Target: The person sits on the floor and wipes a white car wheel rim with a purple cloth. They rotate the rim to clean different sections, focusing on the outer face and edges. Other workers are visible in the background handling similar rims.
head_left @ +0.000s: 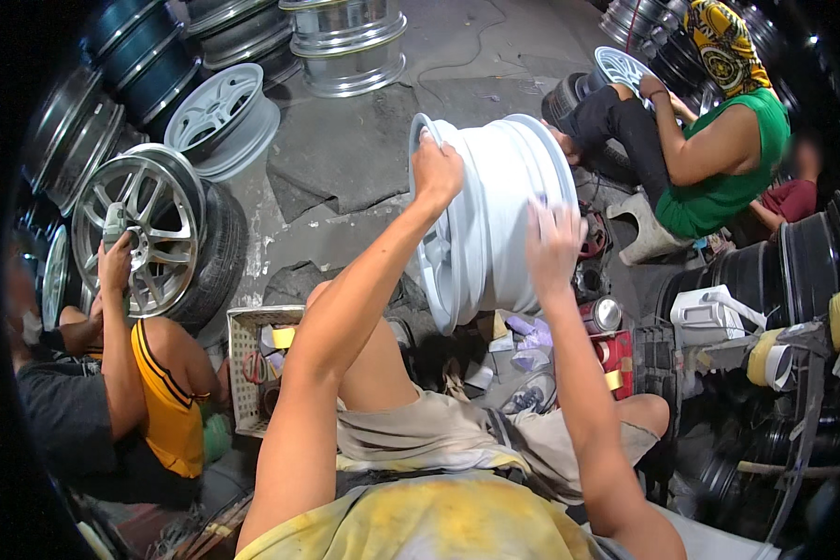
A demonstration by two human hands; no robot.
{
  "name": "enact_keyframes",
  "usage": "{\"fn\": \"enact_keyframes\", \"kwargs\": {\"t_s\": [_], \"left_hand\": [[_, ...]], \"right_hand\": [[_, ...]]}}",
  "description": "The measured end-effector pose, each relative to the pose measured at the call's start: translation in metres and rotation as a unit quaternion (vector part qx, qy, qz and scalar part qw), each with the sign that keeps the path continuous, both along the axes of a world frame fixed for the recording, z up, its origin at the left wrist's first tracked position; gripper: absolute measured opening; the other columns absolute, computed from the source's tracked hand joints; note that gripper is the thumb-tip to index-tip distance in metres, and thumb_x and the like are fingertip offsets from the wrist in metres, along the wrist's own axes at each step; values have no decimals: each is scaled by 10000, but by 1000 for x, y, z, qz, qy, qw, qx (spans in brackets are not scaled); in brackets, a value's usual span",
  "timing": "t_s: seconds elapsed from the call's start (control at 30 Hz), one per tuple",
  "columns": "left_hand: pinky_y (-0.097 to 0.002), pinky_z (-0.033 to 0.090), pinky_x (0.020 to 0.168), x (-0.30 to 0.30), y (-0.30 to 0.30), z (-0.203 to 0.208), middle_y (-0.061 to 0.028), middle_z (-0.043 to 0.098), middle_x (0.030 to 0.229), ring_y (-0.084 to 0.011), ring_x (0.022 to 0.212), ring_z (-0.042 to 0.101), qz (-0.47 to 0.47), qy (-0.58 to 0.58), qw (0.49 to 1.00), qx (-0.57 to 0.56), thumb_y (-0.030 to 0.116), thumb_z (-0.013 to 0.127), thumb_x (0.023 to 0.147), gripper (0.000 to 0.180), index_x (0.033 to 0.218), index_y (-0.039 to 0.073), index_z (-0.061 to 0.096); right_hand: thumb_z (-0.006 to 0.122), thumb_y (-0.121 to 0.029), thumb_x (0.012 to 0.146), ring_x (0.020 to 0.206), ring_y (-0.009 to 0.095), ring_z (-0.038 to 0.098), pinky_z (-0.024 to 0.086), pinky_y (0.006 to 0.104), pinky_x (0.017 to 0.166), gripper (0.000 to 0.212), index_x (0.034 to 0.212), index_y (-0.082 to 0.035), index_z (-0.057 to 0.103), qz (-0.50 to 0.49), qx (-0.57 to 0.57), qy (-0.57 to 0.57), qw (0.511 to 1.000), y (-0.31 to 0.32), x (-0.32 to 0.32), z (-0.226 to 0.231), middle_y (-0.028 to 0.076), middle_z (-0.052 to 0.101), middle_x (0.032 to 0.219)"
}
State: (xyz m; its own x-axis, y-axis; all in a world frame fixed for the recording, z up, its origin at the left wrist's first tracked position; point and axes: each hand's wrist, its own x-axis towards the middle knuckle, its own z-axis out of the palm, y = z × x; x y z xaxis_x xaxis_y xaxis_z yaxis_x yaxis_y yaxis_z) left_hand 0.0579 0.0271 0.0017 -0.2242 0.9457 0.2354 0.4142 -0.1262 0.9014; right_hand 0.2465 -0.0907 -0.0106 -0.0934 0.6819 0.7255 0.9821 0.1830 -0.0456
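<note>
A pale grey-white car wheel rim (506, 177) stands on edge in front of me, its barrel facing right. My left hand (437, 170) is closed round the upper edge of the rim's left flange, the thumb on the near side. Against the right part of the barrel lies my right hand (553, 245), slightly blurred, its fingers stretched out and a little apart. Whether anything lies under that palm is hidden. Below the rim, between my legs, are crumpled purple and grey scraps (529, 347).
To my left, a person holds a grey power tool (115, 221) at a spoked rim (149, 245). At the far right, a person in a green top (742, 159) handles another rim (623, 70). A basket (247, 373) stands by my left knee; a can (601, 315) is near my right.
</note>
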Motion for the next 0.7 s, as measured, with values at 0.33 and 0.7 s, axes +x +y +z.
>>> {"fn": "enact_keyframes", "kwargs": {"t_s": [0.33, 0.7], "left_hand": [[-506, 448, 1055, 10, -37, 22, -428, 577, 1246, -523, 1180, 588, -33, -26, 999, -18, 118, 483, 961, 565, 1417, -195, 372], [-492, 432, 1085, 11, -6, -4, -361, 606, 1277, -488, 1220, 585, 8, -22, 1000, -2, 163, 469, 958, 537, 1409, -128, 452]], "right_hand": [[563, -245, 992, 1012, 329, 568, 421, 489, 916, 237, 1028, -71, 720, -25, -68, -54, 996, 76, 2, 34, 139, 616, 999], [743, -118, 856, 846, 218, 555, 374, 389, 752, 203, 1060, -112, 749, 64, 1, 22, 998, -73, 21, -21, 32, 551, 851]]}}
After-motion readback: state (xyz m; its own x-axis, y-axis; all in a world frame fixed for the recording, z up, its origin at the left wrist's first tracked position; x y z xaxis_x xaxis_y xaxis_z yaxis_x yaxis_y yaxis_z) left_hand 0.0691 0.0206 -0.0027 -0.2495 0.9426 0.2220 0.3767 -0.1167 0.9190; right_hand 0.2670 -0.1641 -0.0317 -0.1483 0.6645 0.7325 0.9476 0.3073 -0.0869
